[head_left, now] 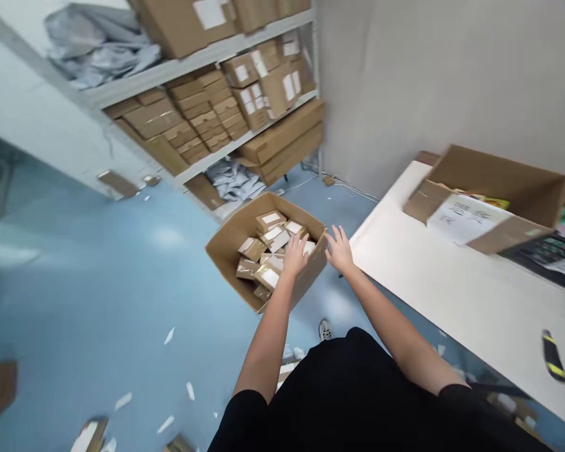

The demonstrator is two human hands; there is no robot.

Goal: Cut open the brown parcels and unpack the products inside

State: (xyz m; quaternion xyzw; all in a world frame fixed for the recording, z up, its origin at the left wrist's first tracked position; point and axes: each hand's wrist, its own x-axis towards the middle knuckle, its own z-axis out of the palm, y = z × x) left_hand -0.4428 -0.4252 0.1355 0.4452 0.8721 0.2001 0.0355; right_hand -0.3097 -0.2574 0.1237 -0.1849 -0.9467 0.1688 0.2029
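A large open cardboard box (235,248) stands in front of me, filled with several small taped cartons (253,249) with white labels. My left hand (295,254) reaches over its near right side, fingers spread above the cartons. Whether those fingertips touch a carton I cannot tell. Beside the box's right corner is my right hand (339,252), its fingers apart and the fingertips close to the rim. Neither hand shows anything gripped.
To the right, a white table (405,257) carries another open cardboard box (503,220) and a black-and-yellow box cutter (554,356). Behind stands a metal shelf (207,164) stacked with cartons. Paper scraps (123,400) and small boxes (117,184) lie on the blue floor.
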